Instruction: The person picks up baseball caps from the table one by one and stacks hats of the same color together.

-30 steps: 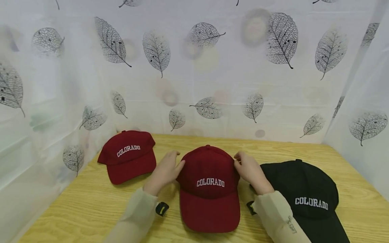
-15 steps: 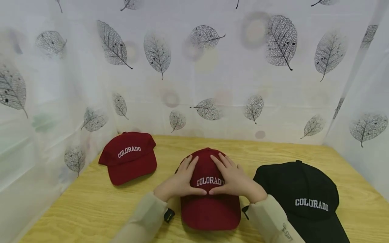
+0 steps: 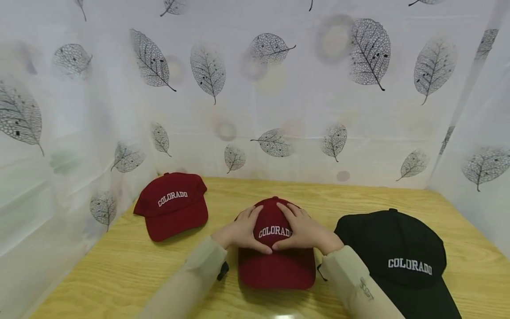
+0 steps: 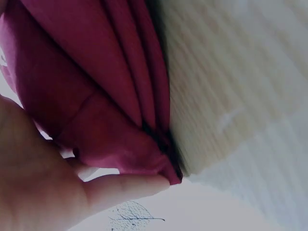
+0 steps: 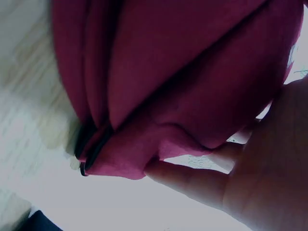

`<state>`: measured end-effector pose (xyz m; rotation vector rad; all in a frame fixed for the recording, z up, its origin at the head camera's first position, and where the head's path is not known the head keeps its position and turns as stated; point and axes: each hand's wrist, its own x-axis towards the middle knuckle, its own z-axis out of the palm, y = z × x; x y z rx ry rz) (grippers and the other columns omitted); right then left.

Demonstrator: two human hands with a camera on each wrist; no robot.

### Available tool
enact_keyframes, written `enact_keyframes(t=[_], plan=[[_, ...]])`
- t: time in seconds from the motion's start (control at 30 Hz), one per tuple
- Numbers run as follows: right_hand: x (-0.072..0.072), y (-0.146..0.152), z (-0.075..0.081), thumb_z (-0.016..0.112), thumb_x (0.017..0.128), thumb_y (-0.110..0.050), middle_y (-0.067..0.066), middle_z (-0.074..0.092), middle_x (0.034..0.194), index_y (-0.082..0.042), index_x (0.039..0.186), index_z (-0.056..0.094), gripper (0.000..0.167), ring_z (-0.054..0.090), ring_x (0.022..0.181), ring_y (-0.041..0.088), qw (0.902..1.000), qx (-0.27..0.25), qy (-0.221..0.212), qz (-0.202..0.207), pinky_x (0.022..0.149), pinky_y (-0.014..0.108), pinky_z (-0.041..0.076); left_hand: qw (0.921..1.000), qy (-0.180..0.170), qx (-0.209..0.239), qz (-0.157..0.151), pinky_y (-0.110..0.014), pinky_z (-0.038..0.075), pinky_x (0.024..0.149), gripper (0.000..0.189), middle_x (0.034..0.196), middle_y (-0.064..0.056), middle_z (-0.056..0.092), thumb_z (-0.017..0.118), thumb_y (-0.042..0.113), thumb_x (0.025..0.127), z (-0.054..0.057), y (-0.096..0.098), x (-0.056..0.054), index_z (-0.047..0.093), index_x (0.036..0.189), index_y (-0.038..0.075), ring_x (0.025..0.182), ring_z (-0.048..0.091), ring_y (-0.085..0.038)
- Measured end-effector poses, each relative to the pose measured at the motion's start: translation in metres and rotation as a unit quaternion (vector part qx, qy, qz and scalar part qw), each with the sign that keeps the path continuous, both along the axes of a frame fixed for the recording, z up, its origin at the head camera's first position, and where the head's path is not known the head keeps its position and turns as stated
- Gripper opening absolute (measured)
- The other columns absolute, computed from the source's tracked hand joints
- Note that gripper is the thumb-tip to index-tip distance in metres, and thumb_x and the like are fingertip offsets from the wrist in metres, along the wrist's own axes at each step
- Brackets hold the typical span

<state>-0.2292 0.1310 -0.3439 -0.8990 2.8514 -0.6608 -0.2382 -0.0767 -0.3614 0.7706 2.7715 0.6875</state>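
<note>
A dark red baseball cap (image 3: 275, 270) with white COLORADO lettering sits at the table's middle, brim toward me. My left hand (image 3: 243, 230) rests on the left of its crown, fingers spread, thumb low on the front. Mirroring it, my right hand (image 3: 304, 230) rests on the right side; the thumbs nearly meet beneath the lettering. In the left wrist view, layered red cloth (image 4: 110, 72) shows below the hand, with one finger straight along its edge. Similar red folds (image 5: 144, 96) with dark edging appear in the right wrist view. Whether several caps are stacked, I cannot tell.
Another red COLORADO cap (image 3: 173, 206) lies at the back left. A black COLORADO cap (image 3: 398, 252) is at the right, close to my right sleeve. Leaf-printed white curtains (image 3: 295, 110) enclose the back and sides of the wooden table (image 3: 119, 274).
Both hands have moved from the cap's sides onto the front of its crown and spread there. The cap now sits slightly farther from me. The other caps stay where they were.
</note>
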Motion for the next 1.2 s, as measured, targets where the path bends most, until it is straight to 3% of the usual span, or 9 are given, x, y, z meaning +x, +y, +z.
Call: enact_keyframes(t=[0.17,0.33,0.57,0.77,1.2], plan=[[-0.003,-0.002,0.006,0.063,0.063,-0.065,0.022,0.03,0.132,-0.009,0.139,0.024,0.102,0.031,0.115,0.043,0.9999,0.01,-0.007,-0.002,0.083,0.056,0.034,0.9994,-0.025,-0.024,-0.006,-0.046,0.031,0.093,0.107,0.137,-0.017,0.022,0.072,0.051,0.064,0.005,0.001,-0.007,0.012,0.14,0.007,0.121,0.027,-0.033],[-0.01,-0.004,0.006,0.066,0.064,-0.06,0.021,0.031,0.132,-0.009,0.138,0.028,0.097,0.032,0.114,0.041,0.9987,0.041,-0.027,-0.014,0.086,0.053,0.033,0.9982,-0.039,-0.046,-0.004,-0.044,0.034,0.091,0.102,0.133,-0.015,0.028,0.072,0.051,0.064,0.011,0.003,-0.01,0.019,0.139,0.007,0.117,0.033,-0.03],[-0.012,-0.008,0.01,0.071,0.063,-0.055,0.016,0.034,0.13,-0.013,0.132,0.038,0.088,0.037,0.108,0.037,0.9971,0.059,-0.034,-0.035,0.081,0.049,0.038,0.9964,-0.034,-0.078,0.004,-0.042,0.038,0.086,0.096,0.125,-0.012,0.036,0.074,0.053,0.06,0.015,0.008,-0.009,0.031,0.133,0.009,0.11,0.04,-0.027],[-0.01,-0.013,0.009,0.073,0.06,-0.055,0.014,0.04,0.119,-0.015,0.124,0.042,0.082,0.04,0.101,0.037,0.9952,0.081,-0.016,-0.052,0.076,0.047,0.041,0.9939,-0.021,-0.108,0.009,-0.042,0.04,0.081,0.1,0.123,-0.01,0.039,0.072,0.061,0.055,0.011,0.01,-0.01,0.03,0.13,0.011,0.108,0.04,-0.028],[-0.004,-0.015,0.009,0.074,0.061,-0.052,0.014,0.039,0.117,-0.014,0.126,0.039,0.083,0.039,0.102,0.035,0.9951,0.07,-0.02,-0.067,0.078,0.047,0.04,0.9935,-0.015,-0.112,0.013,-0.044,0.04,0.083,0.095,0.12,-0.013,0.04,0.074,0.057,0.056,0.012,0.014,-0.006,0.032,0.127,0.009,0.11,0.041,-0.031]])
